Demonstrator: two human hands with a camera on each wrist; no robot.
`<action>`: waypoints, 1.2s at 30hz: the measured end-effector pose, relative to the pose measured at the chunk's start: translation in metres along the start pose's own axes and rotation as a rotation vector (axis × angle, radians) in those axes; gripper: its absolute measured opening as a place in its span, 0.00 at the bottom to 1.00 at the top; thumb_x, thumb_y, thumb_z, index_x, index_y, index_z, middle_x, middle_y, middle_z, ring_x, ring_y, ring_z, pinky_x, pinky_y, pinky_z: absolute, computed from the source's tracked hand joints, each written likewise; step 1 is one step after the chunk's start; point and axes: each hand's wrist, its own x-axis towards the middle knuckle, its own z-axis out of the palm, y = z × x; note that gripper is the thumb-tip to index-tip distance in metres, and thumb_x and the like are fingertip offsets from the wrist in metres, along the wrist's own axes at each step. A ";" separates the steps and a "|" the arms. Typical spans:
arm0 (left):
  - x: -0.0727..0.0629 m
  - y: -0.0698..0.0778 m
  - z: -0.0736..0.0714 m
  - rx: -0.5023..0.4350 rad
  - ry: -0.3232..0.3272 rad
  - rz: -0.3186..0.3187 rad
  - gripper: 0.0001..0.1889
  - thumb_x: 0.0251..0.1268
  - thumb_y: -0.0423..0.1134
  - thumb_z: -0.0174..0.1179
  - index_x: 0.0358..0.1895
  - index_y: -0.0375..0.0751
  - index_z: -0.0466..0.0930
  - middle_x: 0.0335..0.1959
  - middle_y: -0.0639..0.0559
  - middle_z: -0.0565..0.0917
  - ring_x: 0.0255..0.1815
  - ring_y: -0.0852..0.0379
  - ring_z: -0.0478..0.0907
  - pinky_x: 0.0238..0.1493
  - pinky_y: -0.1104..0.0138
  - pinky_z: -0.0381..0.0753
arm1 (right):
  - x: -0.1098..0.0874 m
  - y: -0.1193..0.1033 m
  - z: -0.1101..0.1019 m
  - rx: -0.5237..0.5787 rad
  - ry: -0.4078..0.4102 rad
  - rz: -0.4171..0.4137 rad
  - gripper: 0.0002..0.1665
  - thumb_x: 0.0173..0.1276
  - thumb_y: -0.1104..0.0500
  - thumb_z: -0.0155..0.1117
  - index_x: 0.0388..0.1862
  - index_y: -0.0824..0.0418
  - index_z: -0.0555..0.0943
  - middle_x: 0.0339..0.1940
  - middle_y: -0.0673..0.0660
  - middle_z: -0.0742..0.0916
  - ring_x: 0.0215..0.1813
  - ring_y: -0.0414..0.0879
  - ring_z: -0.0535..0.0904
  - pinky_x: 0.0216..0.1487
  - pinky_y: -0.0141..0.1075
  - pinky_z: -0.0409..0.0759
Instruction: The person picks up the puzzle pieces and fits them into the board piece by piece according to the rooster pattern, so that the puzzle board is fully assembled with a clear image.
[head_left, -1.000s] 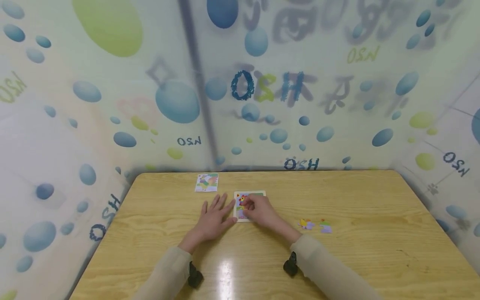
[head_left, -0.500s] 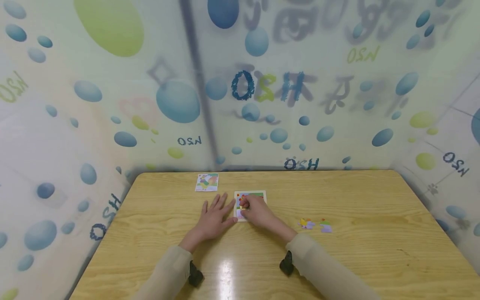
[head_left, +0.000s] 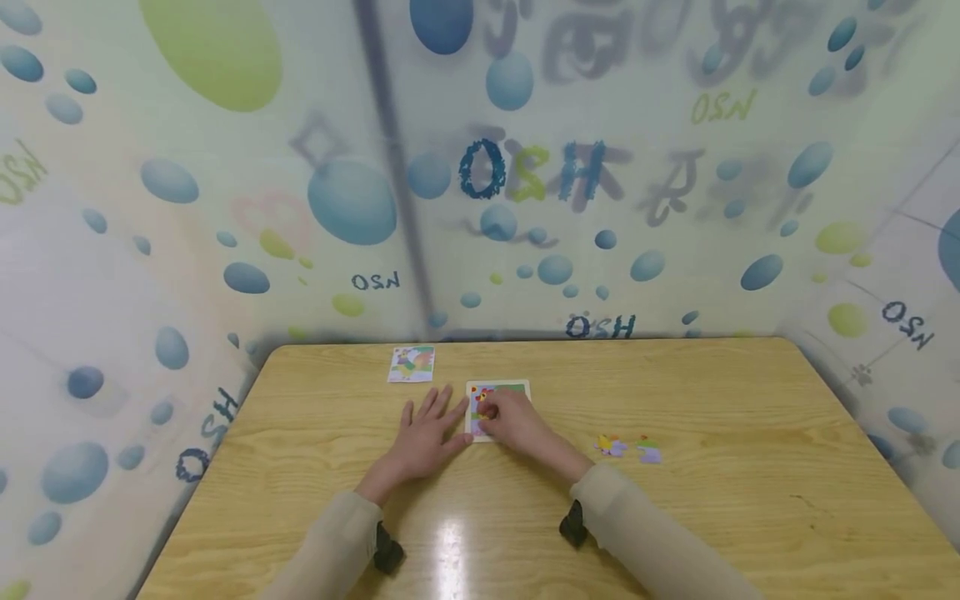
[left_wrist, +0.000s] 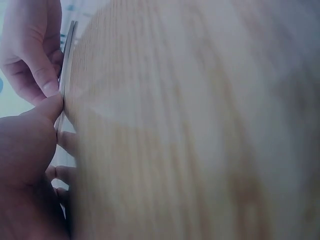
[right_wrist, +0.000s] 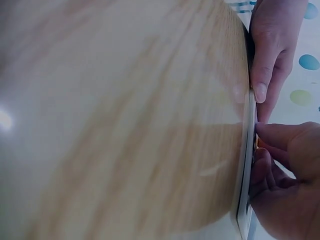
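Observation:
A small puzzle board with a pale frame and a bright cartoon picture lies near the middle of the table. My left hand rests spread on the table, with forefinger and thumb at the board's left edge. Over the board, my right hand has its fingers bent and pinches a puzzle piece. A bit of orange on that piece shows between the thumb and fingers in the right wrist view; the rest of it is hidden. In the left wrist view the right hand appears just beyond the left thumb.
Two loose coloured puzzle pieces, a yellow and purple one and a green and purple one, lie to the right of the right forearm. A square picture card lies at the back left of the wooden table.
My right hand and forearm have shifted slightly left over the board, with the fingers still bent together. The left hand stays in place at the board's edge.

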 end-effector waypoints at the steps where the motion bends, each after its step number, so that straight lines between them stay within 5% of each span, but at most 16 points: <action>1: 0.000 0.000 0.000 -0.001 0.000 0.001 0.33 0.80 0.55 0.52 0.80 0.44 0.61 0.83 0.36 0.49 0.83 0.35 0.40 0.73 0.31 0.34 | 0.000 0.000 0.000 -0.010 -0.004 -0.001 0.08 0.67 0.64 0.73 0.43 0.65 0.88 0.35 0.53 0.84 0.39 0.44 0.78 0.43 0.39 0.80; 9: -0.001 0.001 -0.001 -0.019 0.008 0.014 0.33 0.80 0.54 0.52 0.80 0.42 0.62 0.82 0.34 0.50 0.82 0.33 0.41 0.73 0.30 0.34 | -0.002 0.000 -0.004 -0.077 -0.023 -0.075 0.09 0.68 0.63 0.72 0.44 0.66 0.89 0.36 0.54 0.84 0.39 0.44 0.78 0.43 0.38 0.79; 16: 0.001 -0.005 0.006 -0.017 0.026 0.018 0.34 0.80 0.57 0.51 0.81 0.45 0.59 0.83 0.36 0.48 0.83 0.35 0.40 0.73 0.31 0.32 | -0.008 0.008 -0.012 0.002 -0.060 -0.167 0.11 0.72 0.65 0.67 0.51 0.67 0.87 0.36 0.52 0.83 0.38 0.42 0.75 0.40 0.35 0.76; 25: 0.001 -0.004 0.006 -0.012 0.009 -0.002 0.35 0.79 0.58 0.50 0.81 0.46 0.58 0.83 0.37 0.47 0.83 0.36 0.38 0.74 0.33 0.31 | -0.041 0.027 -0.039 0.175 -0.033 -0.069 0.12 0.72 0.62 0.68 0.51 0.65 0.86 0.36 0.47 0.83 0.38 0.41 0.76 0.41 0.34 0.78; 36: -0.002 0.000 0.001 -0.004 0.026 0.025 0.34 0.79 0.55 0.52 0.80 0.42 0.61 0.82 0.33 0.50 0.82 0.31 0.42 0.73 0.30 0.34 | -0.081 0.068 -0.089 0.150 -0.008 0.018 0.11 0.71 0.61 0.71 0.48 0.66 0.86 0.35 0.48 0.84 0.37 0.42 0.78 0.37 0.34 0.79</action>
